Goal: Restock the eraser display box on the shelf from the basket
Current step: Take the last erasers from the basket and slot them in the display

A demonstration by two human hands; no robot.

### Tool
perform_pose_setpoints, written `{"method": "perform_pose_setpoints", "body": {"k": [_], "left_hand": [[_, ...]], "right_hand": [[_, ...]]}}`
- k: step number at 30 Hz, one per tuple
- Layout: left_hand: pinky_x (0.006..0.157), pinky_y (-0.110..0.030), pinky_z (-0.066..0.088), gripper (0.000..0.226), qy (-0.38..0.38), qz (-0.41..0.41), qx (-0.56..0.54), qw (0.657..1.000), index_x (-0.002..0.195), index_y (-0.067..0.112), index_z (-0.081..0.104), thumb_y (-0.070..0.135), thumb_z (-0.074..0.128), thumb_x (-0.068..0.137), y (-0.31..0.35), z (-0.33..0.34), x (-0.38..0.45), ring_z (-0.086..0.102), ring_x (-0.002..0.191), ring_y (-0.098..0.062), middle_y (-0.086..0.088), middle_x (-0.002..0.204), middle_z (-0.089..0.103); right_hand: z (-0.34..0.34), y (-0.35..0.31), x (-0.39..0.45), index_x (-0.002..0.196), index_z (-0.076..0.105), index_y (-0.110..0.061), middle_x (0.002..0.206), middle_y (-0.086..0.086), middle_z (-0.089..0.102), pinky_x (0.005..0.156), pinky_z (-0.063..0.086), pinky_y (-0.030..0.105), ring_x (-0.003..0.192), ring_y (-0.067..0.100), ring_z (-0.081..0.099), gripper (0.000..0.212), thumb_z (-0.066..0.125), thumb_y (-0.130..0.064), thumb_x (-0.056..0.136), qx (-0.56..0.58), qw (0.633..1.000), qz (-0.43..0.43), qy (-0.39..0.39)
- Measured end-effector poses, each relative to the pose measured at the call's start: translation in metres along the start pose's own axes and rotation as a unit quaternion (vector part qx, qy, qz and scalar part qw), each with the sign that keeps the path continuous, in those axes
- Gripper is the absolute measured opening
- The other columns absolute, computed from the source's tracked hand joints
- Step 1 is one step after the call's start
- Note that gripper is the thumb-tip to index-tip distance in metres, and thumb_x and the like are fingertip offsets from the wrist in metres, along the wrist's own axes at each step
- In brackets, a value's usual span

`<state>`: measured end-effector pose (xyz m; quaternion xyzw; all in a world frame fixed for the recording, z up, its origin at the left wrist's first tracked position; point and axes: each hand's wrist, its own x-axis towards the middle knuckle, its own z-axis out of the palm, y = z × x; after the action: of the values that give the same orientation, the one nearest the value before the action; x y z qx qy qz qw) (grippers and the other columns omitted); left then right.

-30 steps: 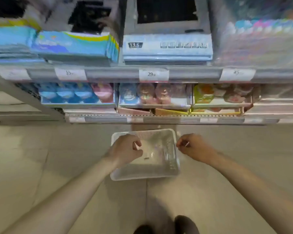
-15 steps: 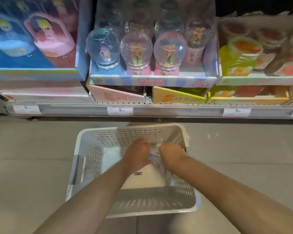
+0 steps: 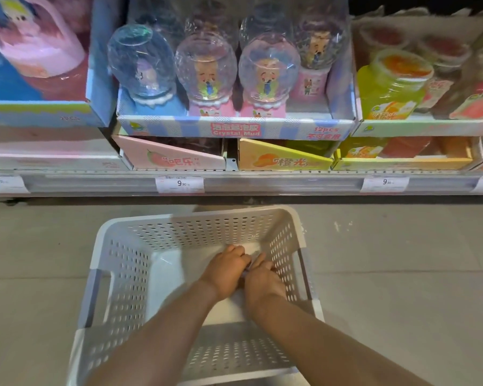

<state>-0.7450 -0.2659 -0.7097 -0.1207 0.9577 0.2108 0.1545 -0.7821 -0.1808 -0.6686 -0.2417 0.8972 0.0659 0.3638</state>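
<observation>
In the lower middle of the frame, a white basket (image 3: pixel 117 274) sat on the floor. Both hands were down inside it, close together. The left hand (image 3: pixel 224 271) had curled fingers. The right hand (image 3: pixel 264 280) reached beside it. I cannot tell what either grip held. Above, the pink display box (image 3: pixel 168 157) sat on the shelf (image 3: pixel 262 185).

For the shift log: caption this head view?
Both hands, left hand and right hand, reach together into the white basket below the shelf.

The basket (image 3: pixel 129 263) sits on the floor (image 3: pixel 402 274) before the shelf (image 3: pixel 276 183); both hands reach inside it.
</observation>
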Motion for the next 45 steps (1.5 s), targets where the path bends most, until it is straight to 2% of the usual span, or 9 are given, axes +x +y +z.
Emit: {"method": "perform_pose_setpoints", "body": {"k": [14,18,21,25,28,31,36,40,45], "left_hand": [[0.086,-0.035,0.037,0.025,-0.110,-0.016,0.044,0.993,0.107,0.002,0.057,0.017,0.046,0.092,0.004,-0.002,-0.014,0.048,0.109,-0.030,-0.015,0.113,0.056],[0.074,-0.029,0.035,0.024,-0.109,-0.052,-0.051,0.991,0.101,0.009,0.056,0.021,0.036,0.098,0.005,-0.009,-0.020,0.055,0.096,-0.029,-0.016,0.110,0.062],[0.073,-0.032,0.041,0.026,-0.112,-0.101,-0.134,0.979,0.116,0.005,0.050,0.018,0.035,0.099,0.000,-0.012,-0.027,0.056,0.103,-0.034,-0.020,0.116,0.059],[0.072,-0.027,0.056,0.047,-0.097,-0.200,-0.322,0.920,0.140,0.007,0.031,0.006,0.042,0.095,-0.013,-0.015,-0.042,0.057,0.109,-0.037,-0.021,0.133,0.047],[0.041,-0.013,0.040,0.021,-0.071,-0.223,-0.447,0.864,0.113,0.002,0.046,0.016,0.039,0.098,-0.007,-0.044,-0.059,0.055,0.057,-0.014,-0.014,0.080,0.053],[0.042,-0.019,0.032,0.015,-0.039,-0.217,-0.519,0.826,0.087,0.009,0.047,0.020,0.042,0.098,0.006,-0.087,-0.083,0.041,0.041,-0.008,-0.003,0.056,0.047],[0.048,-0.024,0.032,0.015,0.016,-0.204,-0.645,0.736,0.086,0.012,0.050,0.020,0.043,0.097,0.044,-0.188,-0.132,0.041,0.052,-0.018,-0.001,0.053,0.048],[0.046,-0.024,0.032,0.023,0.054,-0.187,-0.681,0.706,0.084,0.010,0.053,0.018,0.038,0.099,0.087,-0.284,-0.173,0.040,0.046,-0.018,-0.001,0.047,0.049],[0.046,-0.024,0.032,0.021,0.070,-0.150,-0.669,0.725,0.083,0.009,0.055,0.012,0.039,0.097,0.148,-0.410,-0.233,0.041,0.046,-0.016,0.001,0.046,0.048]], "right_hand": [[0.015,0.001,0.010,0.132,0.022,0.005,0.135,0.029,0.036,0.092,0.048,0.038,0.117,0.035,0.054,0.039,0.033,-0.003,0.095,0.015,1.000,0.001,0.008],[0.017,0.003,0.014,0.130,0.024,-0.001,0.135,0.027,0.038,0.094,0.046,0.040,0.120,0.036,0.050,0.039,0.037,-0.003,0.093,0.015,1.000,-0.002,-0.022],[0.013,0.004,0.017,0.130,0.024,-0.004,0.130,0.019,0.046,0.094,0.045,0.036,0.119,0.030,0.052,0.041,0.042,-0.006,0.092,0.030,1.000,0.000,-0.006],[0.005,0.004,0.016,0.135,0.023,-0.003,0.130,0.018,0.050,0.095,0.044,0.036,0.119,0.031,0.052,0.044,0.037,-0.009,0.094,0.095,0.995,0.012,-0.022],[-0.012,0.002,-0.001,0.129,0.031,-0.002,0.122,0.018,0.054,0.087,0.044,0.036,0.111,0.033,0.055,0.040,0.041,-0.008,0.091,0.196,0.980,-0.004,-0.023],[-0.043,-0.008,-0.035,0.128,0.030,-0.005,0.118,0.017,0.054,0.077,0.050,0.032,0.100,0.030,0.058,0.039,0.041,-0.005,0.091,0.362,0.931,-0.011,-0.035],[-0.132,-0.015,-0.123,0.119,0.038,-0.003,0.077,0.005,0.056,0.067,0.048,0.035,0.062,0.016,0.055,0.028,0.037,0.004,0.091,0.620,0.781,-0.063,-0.049],[-0.220,-0.008,-0.203,0.118,0.046,-0.003,0.094,0.006,0.064,0.072,0.051,0.028,0.077,0.017,0.062,0.029,0.038,0.008,0.092,0.708,0.691,-0.105,-0.103],[-0.322,-0.003,-0.316,0.114,0.054,-0.006,0.104,0.007,0.069,0.077,0.055,0.025,0.093,0.017,0.067,0.030,0.038,0.007,0.093,0.709,0.667,-0.176,-0.146]]}}
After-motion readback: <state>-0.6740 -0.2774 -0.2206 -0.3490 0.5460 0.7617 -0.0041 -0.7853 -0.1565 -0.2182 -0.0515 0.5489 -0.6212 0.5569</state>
